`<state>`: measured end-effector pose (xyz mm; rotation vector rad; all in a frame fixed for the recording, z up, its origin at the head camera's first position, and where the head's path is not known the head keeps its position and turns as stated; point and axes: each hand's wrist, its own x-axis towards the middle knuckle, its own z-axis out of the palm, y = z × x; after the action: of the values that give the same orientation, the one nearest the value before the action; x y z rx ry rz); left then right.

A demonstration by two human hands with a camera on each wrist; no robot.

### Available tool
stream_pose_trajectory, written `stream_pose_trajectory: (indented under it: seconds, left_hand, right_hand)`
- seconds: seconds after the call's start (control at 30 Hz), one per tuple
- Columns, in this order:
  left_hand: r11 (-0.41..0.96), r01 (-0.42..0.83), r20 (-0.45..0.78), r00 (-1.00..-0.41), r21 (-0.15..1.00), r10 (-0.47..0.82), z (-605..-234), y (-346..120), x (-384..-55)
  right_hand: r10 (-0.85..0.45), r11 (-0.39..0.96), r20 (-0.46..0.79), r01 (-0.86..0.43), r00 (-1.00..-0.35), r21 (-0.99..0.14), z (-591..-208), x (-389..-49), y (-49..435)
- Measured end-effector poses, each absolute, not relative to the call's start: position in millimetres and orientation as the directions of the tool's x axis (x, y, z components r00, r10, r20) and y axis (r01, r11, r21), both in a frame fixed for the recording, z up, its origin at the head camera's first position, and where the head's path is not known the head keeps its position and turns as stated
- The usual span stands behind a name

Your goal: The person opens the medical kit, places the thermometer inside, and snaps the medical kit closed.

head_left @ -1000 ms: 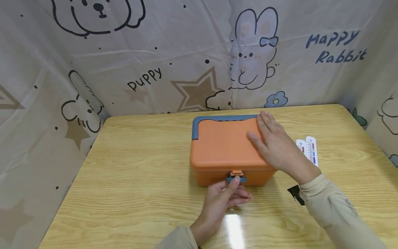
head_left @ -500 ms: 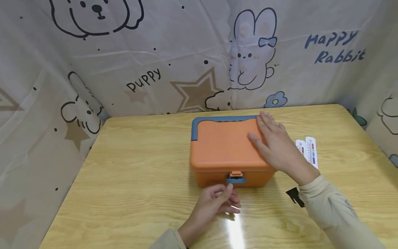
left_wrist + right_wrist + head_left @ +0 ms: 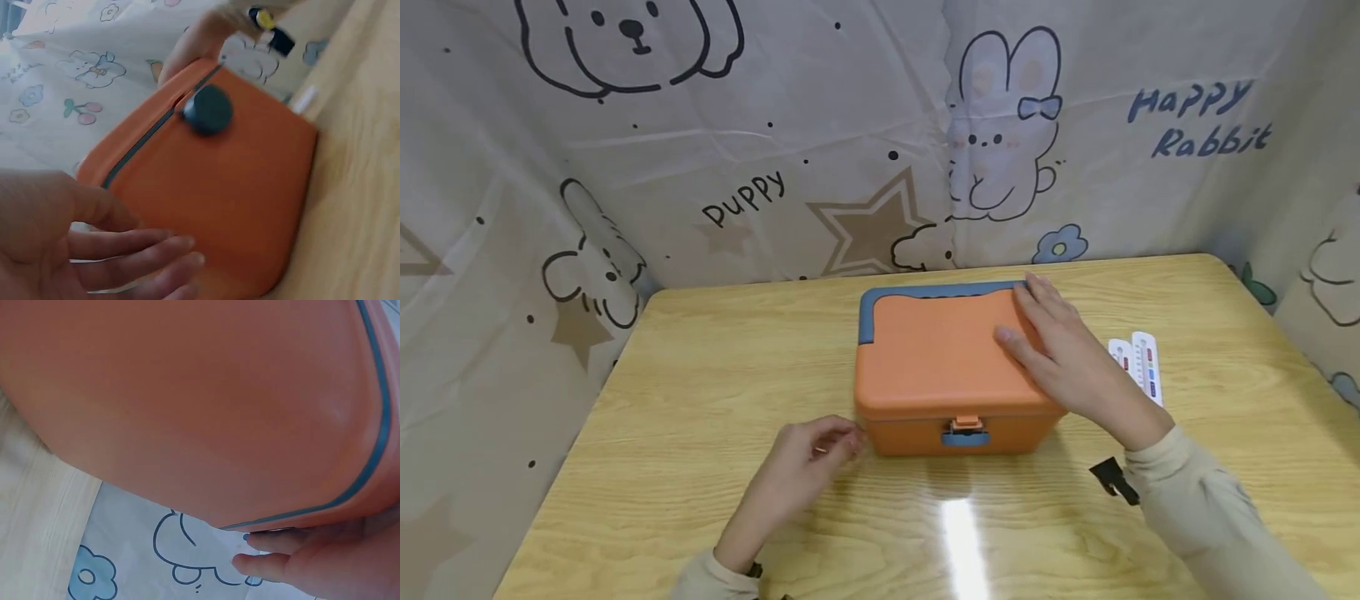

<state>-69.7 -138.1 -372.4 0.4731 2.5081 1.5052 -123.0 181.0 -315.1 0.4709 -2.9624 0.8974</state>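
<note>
An orange storage box (image 3: 951,350) stands on the table, its lid down and a blue handle (image 3: 947,291) folded along the lid's back edge. On its front face a blue latch (image 3: 966,437) hangs under a small orange catch. My right hand (image 3: 1067,358) lies flat on the right part of the lid, fingers reaching to the back edge. My left hand (image 3: 805,462) is beside the box's front left corner, fingers loosely bent. In the left wrist view the left hand (image 3: 119,244) overlaps the orange front, with nothing in its fingers.
Two white thermometer-like strips (image 3: 1144,367) lie right of the box, partly behind the right wrist. A black tab (image 3: 1112,479) shows beside the right sleeve. A patterned cloth (image 3: 737,125) hangs behind and at the sides of the wooden table (image 3: 700,375).
My left hand has left the latch, drawn back and moved left to the box's front left corner. The right hand stays on the lid.
</note>
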Motion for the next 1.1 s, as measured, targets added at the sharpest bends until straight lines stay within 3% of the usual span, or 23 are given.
stream_pose_trajectory:
  seconds: [0.13,0.3,0.53,0.77,0.93,1.1]
  left_hand:
    - [0.382,0.244,0.166,-0.96,0.891,0.225,-368.0,-139.0,-71.6]
    - [0.22,0.384,0.347,-0.919,0.897,0.189,-372.8,-130.0,-71.1]
    - [0.156,0.42,0.379,-0.894,0.894,0.239,-383.6,-118.9,-68.9]
    - [0.173,0.48,0.424,-0.861,0.86,0.279,-392.7,-107.3,-61.5]
    - [0.132,0.478,0.43,-0.859,0.869,0.278,-396.0,-102.2,-57.4]
    - [0.125,0.496,0.454,-0.852,0.859,0.262,-396.7,-99.5,-52.8]
  right_hand:
    - [-0.268,0.732,0.146,-0.3,-0.952,-0.612,-319.5,-114.1,186.2]
    - [-0.204,0.638,0.285,-0.348,-0.936,-0.687,-336.3,-97.6,193.0]
    - [-0.134,0.573,0.401,-0.401,-0.906,-0.715,-367.3,-72.8,200.1]
    - [-0.12,0.398,0.46,-0.467,-0.88,-0.79,-385.0,-54.6,202.6]
    - [-0.113,0.298,0.536,-0.543,-0.837,-0.785,-395.3,-49.4,200.2]
    - [-0.119,0.287,0.571,-0.579,-0.812,-0.763,-398.0,-47.0,199.5]
